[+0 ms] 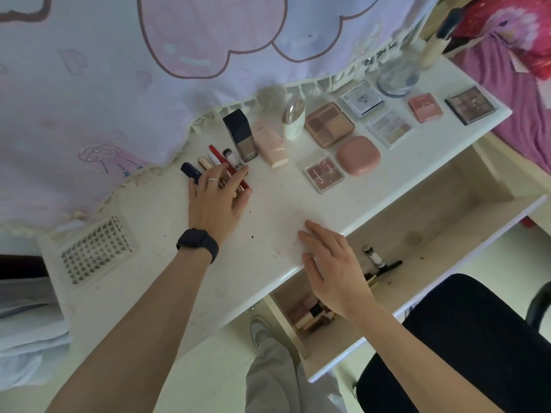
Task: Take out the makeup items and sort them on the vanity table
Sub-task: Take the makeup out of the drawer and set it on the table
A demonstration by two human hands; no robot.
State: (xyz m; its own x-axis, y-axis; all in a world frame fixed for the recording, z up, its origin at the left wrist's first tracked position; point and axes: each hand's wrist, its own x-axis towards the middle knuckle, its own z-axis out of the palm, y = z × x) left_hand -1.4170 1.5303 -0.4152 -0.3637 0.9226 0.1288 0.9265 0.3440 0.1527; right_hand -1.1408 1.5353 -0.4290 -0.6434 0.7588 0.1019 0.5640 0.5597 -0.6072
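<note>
Red, navy and cream sticks (230,158) are lying under the left grip (219,195), flat fingers (213,180) seemingly squaring their row on the worktop (268,234); right grip (337,272) is hovering wide, drawer (432,231) leftovers (376,257) waiting beneath.

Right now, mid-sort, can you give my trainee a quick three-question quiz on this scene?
1. True or false: the drawer is empty.
2. Which hand lies on the lipsticks? A) left B) right C) both
3. Fill in: the left wrist wears a dark ____.

Key
1. False; a few makeup items lie inside it.
2. A: the left hand covers them with straight fingers, and the right hand rests flat at the table edge.
3. Watch.
</note>
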